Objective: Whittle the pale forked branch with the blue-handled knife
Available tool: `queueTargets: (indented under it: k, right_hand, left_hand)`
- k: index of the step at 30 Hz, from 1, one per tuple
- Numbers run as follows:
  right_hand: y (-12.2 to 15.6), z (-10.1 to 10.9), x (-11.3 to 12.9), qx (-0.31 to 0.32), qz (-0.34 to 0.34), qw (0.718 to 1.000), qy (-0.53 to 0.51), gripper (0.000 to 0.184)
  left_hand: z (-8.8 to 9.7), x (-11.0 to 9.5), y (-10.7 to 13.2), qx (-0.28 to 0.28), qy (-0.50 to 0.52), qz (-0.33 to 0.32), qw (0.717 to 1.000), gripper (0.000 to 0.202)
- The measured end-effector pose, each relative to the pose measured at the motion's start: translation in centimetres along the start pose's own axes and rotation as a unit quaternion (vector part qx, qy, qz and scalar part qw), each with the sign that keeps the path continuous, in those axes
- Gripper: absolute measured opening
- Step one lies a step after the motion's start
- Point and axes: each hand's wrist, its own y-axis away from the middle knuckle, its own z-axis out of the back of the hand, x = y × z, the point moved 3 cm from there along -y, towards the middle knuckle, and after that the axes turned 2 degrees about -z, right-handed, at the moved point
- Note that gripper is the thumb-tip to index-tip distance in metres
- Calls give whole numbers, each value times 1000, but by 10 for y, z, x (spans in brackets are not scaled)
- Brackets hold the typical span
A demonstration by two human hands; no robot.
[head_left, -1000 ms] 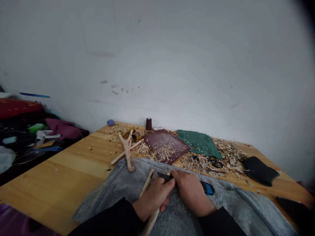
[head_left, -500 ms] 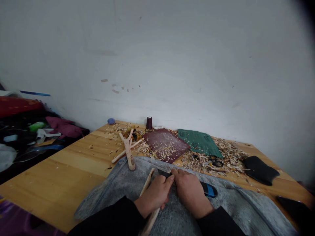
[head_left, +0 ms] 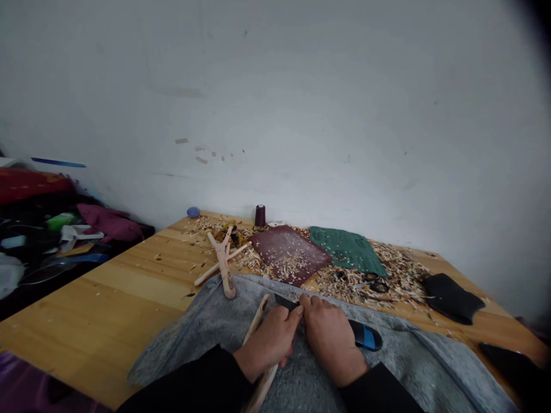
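Observation:
My left hand (head_left: 270,338) is shut around a pale carved wooden stick (head_left: 257,321), which runs from the lap cloth down past my wrist. My right hand (head_left: 330,339) grips a carving knife with a black and blue handle (head_left: 365,335). Its dark blade (head_left: 286,302) points left, across to my left thumb, and its edge is partly hidden by my fingers. Both hands rest close together over a grey felt cloth (head_left: 202,338) on my lap. A forked wooden branch piece (head_left: 224,258) lies on the table just beyond the cloth.
A pine table (head_left: 120,287) carries heaps of wood shavings (head_left: 344,281), a maroon sheet (head_left: 288,255), a green sheet (head_left: 348,249), scissors (head_left: 374,282), a black pouch (head_left: 451,298) and a dark thread spool (head_left: 259,216). A white wall stands behind.
My hands have shifted only slightly, and the knife handle sits a little lower and further right. The grip on the stick and knife is unchanged, and the table items have barely moved in view.

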Motion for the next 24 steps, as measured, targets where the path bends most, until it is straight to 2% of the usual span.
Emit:
queueTargets:
  k: [8, 16, 24]
  right_hand:
    - [0, 2, -1, -1, -17, 1000, -11, 28]
    - [-3, 0, -7, 13, 44, 993, -106, 25]
    - [-4, -2, -8, 14, 46, 990, -135, 26]
  left_hand:
    - [-2, -9, 5, -25, 9, 11, 1000, 36]
    - [3, -8, 8, 45, 78, -19, 996, 41]
    - [5, -9, 12, 77, 77, -32, 994, 38]
